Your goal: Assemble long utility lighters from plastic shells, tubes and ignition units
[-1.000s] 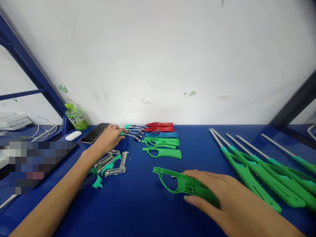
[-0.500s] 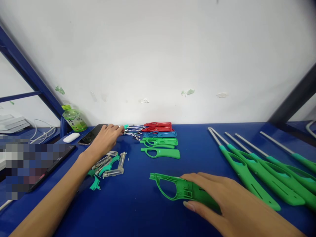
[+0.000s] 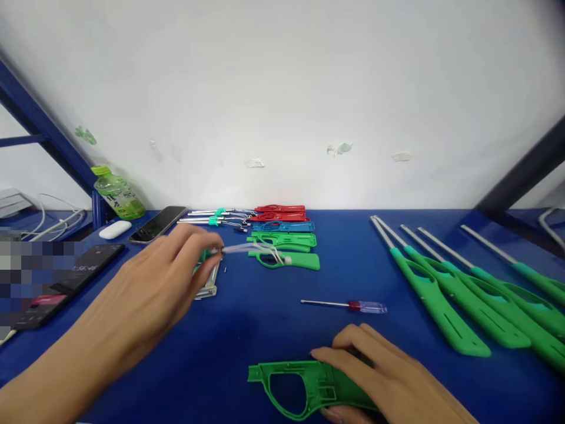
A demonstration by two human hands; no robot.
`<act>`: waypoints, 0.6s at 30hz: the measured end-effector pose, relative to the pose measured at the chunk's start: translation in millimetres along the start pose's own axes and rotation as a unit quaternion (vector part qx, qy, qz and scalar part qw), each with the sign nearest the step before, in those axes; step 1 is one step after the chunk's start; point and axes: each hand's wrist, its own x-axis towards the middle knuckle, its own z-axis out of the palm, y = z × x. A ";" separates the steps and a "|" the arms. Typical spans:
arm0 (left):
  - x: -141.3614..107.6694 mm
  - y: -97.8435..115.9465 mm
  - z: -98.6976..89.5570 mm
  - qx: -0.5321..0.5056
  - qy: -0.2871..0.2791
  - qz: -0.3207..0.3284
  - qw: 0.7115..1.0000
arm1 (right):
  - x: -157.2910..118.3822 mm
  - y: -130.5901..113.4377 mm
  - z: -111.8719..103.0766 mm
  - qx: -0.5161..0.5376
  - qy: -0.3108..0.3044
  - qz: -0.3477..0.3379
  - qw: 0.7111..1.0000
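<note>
My left hand is closed on a metal rod with a teal piece and trailing wires; most of the rod is hidden by the fingers. Beneath that hand, clear plastic parts lie on the blue table, partly covered. My right hand grips the handle end of an open green lighter shell, its ribbed inside facing up, near the front edge of the view. Beyond the shell lies a screwdriver with a clear and red handle.
Red shells, a blue shell and green shells lie in a row at the back, beside wired rods. Long green lighters lie right. Phones, a white case and a bottle are left.
My left hand has lifted a wired rod from the back and brought it nearer. My right hand has drawn the green shell toward me, and the screwdriver has come into view.
</note>
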 end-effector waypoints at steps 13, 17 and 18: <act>-76.9 75.7 24.3 -0.231 0.000 -0.032 0.973 | -7.7 -2.3 13.4 0.074 0.028 0.067 0.995; -82.7 75.2 32.6 -0.262 -0.041 -0.043 0.963 | -7.1 -2.9 11.7 0.073 0.041 0.067 0.994; -84.2 74.3 33.9 -0.270 -0.054 -0.047 0.960 | -7.3 -2.8 11.7 0.074 0.044 0.066 0.994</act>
